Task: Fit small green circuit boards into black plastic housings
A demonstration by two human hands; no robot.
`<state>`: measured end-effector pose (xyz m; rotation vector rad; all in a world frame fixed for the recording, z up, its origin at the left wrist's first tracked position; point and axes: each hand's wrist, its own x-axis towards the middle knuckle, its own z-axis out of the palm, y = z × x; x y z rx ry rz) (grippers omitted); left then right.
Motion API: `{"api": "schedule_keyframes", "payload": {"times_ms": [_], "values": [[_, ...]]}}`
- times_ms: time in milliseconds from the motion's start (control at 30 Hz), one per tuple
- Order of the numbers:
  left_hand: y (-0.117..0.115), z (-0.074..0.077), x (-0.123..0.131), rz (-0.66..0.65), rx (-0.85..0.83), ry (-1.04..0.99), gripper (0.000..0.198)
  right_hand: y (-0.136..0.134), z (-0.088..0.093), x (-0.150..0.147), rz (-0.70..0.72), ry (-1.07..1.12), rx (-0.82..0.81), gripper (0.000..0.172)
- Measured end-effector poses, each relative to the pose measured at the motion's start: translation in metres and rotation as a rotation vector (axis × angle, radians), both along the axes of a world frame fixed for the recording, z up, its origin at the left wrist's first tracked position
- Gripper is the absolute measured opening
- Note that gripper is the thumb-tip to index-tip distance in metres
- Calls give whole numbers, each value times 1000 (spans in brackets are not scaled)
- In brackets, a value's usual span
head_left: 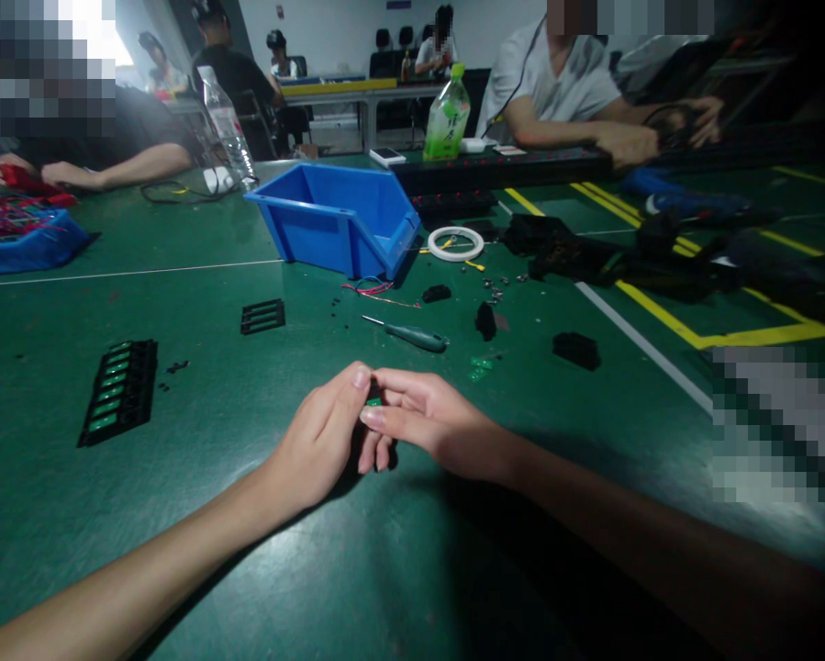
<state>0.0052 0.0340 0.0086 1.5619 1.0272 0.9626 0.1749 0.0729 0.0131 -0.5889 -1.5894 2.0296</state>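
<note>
My left hand (322, 431) and my right hand (422, 418) meet low over the green table mat (198, 514), fingers pinched together. Between the fingertips sits a small black part with a green face (373, 397), held by both hands. A green-handled screwdriver (412, 335) lies just beyond my hands. To the left lies a black strip holding several green switches (118, 391), with a smaller black frame (262, 316) behind it. Small green pieces (479, 368) and black parts (575, 350) lie to the right of the screwdriver.
A blue plastic bin (336, 220) stands beyond the screwdriver, with a white tape roll (456, 243) beside it and thin wires (374, 291) in front. Another blue tray (19, 243) sits far left. A green bottle (446, 115) and a clear bottle (226, 124) stand further back. Other people work around the table.
</note>
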Motion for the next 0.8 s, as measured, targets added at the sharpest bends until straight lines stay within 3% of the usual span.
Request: {"api": "schedule_keyframes", "payload": {"times_ms": [800], "values": [[2, -1, 1, -9, -17, -14, 51, 0, -2, 0, 4, 6, 13, 24]]}}
